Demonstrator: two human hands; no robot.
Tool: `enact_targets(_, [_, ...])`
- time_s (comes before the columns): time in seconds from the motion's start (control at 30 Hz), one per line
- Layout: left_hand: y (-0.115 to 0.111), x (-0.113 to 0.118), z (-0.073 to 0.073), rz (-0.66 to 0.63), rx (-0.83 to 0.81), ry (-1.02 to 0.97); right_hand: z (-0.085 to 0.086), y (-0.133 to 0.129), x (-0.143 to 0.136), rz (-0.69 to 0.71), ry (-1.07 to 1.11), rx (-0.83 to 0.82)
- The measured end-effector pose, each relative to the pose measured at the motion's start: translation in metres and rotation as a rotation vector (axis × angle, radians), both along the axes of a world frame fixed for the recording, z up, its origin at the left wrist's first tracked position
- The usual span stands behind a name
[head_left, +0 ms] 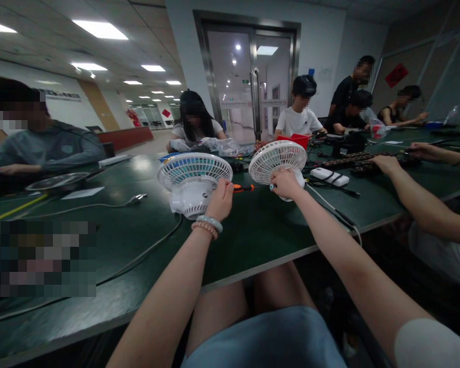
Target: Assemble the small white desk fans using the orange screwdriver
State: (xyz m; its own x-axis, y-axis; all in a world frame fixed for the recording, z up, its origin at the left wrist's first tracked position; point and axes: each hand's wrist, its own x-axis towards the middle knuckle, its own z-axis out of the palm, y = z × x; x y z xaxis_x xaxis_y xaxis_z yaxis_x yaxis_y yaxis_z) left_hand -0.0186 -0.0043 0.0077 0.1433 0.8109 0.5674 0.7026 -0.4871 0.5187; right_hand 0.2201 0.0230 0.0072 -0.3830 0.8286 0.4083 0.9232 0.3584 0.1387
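Two white fans lie with their cages tilted up on the green table. The left fan (pixel 189 197) shows its motor housing, and my left hand (pixel 220 200) is closed at the right side of it. My right hand (pixel 286 183) is closed on the back of the right fan (pixel 278 156), over its housing. Between the hands is an orange and black screwdriver (pixel 243 188), its shaft pointing right. The screwdriver's handle end is close to my left fingertips; whether they touch it I cannot tell. A small light-blue piece (pixel 272 187) shows by my right fingers.
A white power strip (pixel 329 177) and dark cables lie to the right. A grey cord (pixel 149 249) crosses the green table (pixel 237 250). A neighbour's arms (pixel 417 189) reach in from the right. A red bin (pixel 297 140) and several people are across the table.
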Motion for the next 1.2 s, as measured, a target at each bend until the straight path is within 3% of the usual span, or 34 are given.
enact_targets(0.33, [0.001, 0.0, -0.001, -0.005, -0.01, 0.035, -0.001, 0.002, 0.0, 0.0, -0.001, 0.006])
enact_targets(0.63, [-0.004, 0.0, 0.001, -0.138, -0.049, -0.036, 0.001, 0.002, -0.001, -0.004, 0.002, -0.009])
enact_targets(1.2, [-0.006, 0.0, 0.004, -0.13, -0.041, -0.011, 0.001, 0.003, -0.001, 0.002, -0.006, 0.003])
